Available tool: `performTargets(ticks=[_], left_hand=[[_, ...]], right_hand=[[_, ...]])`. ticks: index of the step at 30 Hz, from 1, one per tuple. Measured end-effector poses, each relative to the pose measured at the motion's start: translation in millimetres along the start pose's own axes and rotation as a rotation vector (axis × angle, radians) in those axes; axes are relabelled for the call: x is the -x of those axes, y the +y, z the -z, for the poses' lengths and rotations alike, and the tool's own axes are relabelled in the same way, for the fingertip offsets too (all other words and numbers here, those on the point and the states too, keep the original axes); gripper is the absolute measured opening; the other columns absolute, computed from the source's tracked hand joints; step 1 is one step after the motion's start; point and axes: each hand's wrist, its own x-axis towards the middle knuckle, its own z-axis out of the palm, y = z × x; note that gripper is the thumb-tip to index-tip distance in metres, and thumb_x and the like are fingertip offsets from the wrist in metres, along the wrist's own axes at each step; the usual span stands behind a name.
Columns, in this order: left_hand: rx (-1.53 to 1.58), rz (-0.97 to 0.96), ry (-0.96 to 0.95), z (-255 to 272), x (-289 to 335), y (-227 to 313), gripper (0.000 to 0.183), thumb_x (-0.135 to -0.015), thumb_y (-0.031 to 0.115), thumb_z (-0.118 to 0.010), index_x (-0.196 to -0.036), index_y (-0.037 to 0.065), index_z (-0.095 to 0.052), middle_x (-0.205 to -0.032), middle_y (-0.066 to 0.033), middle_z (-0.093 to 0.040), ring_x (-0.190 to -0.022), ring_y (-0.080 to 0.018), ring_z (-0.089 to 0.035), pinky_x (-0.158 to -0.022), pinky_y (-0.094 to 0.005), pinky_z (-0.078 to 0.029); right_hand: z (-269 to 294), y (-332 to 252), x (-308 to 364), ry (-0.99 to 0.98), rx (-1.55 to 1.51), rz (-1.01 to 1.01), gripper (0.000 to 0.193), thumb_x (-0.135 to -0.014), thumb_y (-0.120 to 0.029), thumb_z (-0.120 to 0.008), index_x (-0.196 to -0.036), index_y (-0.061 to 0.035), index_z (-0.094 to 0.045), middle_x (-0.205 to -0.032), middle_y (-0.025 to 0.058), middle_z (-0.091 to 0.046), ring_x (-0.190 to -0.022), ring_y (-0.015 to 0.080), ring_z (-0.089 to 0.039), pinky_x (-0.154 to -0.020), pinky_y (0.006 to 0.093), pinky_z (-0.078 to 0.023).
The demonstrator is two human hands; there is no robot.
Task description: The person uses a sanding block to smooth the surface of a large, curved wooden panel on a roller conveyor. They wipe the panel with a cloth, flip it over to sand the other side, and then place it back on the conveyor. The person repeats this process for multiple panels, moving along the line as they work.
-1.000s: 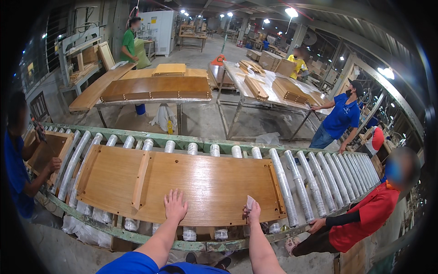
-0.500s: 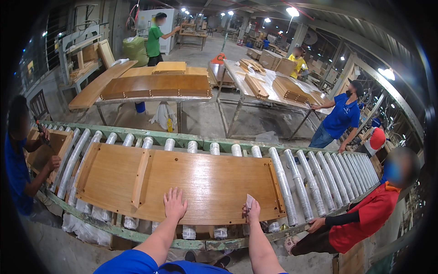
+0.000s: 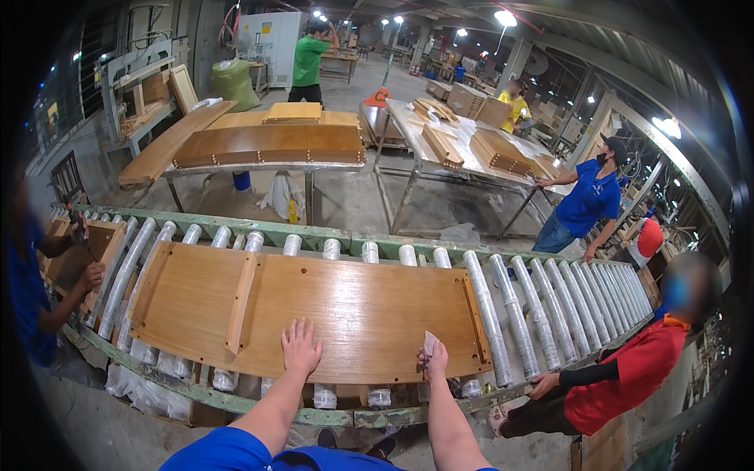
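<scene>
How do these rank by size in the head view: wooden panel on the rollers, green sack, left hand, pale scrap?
1. Wooden panel
2. Green sack and left hand: too alike to rank
3. Pale scrap

I record a bulging green sack (image 3: 236, 86) at my 11 o'clock, an orange marker (image 3: 378, 98) at 12, a co-worker in yellow (image 3: 512, 111) at 1, and a black-capped co-worker in blue (image 3: 585, 198) at 2, beside a table (image 3: 402, 128) bearing stacked boards (image 3: 495, 149).
</scene>
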Motion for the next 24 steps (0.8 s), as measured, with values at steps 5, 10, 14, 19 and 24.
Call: performTargets(ticks=[5,10,14,19,24], left_hand=[[-0.001,-0.001,0.011,-0.4,-0.5,-0.6,0.052,-0.086,0.04,-0.046,-0.132,0.014,-0.044,-0.141,-0.0079,-0.034,-0.133,-0.0257,-0.024,-0.109,-0.049,-0.014],[-0.003,0.001,0.011,-0.7,0.0,-0.5,0.053,-0.086,0.04,-0.046,-0.132,0.014,-0.044,-0.141,-0.0079,-0.034,-0.133,-0.0255,-0.024,-0.109,-0.049,-0.014],[0.001,-0.003,0.008,-1.0,1.4,-1.0,0.053,-0.086,0.039,-0.046,-0.132,0.014,-0.044,-0.141,-0.0078,-0.034,-0.133,-0.0256,-0.024,-0.109,-0.0489,-0.014],[0.007,0.002,-0.001,-1.0,0.4,-2.2,0.053,-0.086,0.039,-0.045,-0.132,0.014,-0.043,-0.141,-0.0077,-0.033,-0.133,-0.0257,-0.023,-0.109,-0.049,-0.013],[0.005,-0.001,-0.003,-1.5,-0.6,-0.6,0.052,-0.086,0.039,-0.045,-0.132,0.014,-0.043,-0.141,-0.0075,-0.033,-0.134,-0.0256,-0.023,-0.11,-0.049,-0.013]], right_hand=[[0.0,1.3,-1.3,0.003,0.005,-0.008,0.028,-0.096,-0.036,-0.04,-0.097,-0.0087,-0.047,-0.066,0.0077,-0.058,-0.047,0.0119,-0.052,-0.038,0.0236,-0.042],[1.3,3.0,-2.8,-0.004,-0.003,-0.008,0.029,-0.096,-0.037,-0.04,-0.097,-0.0085,-0.047,-0.066,0.0078,-0.058,-0.046,0.012,-0.052,-0.038,0.0236,-0.042],[2.2,3.7,-1.7,-0.02,-0.021,0.012,0.029,-0.096,-0.036,-0.041,-0.096,-0.0082,-0.047,-0.067,0.0077,-0.058,-0.047,0.0121,-0.052,-0.038,0.0237,-0.042],[0.1,3.2,-0.7,-0.022,-0.016,0.012,0.03,-0.095,-0.038,-0.041,-0.099,-0.0086,-0.047,-0.067,0.0073,-0.056,-0.048,0.0134,-0.052,-0.038,0.0247,-0.04],[3.2,3.1,-2.8,-0.011,-0.002,0.01,0.03,-0.095,-0.038,-0.041,-0.099,-0.0086,-0.047,-0.067,0.0072,-0.056,-0.048,0.0136,-0.052,-0.039,0.0246,-0.041]])
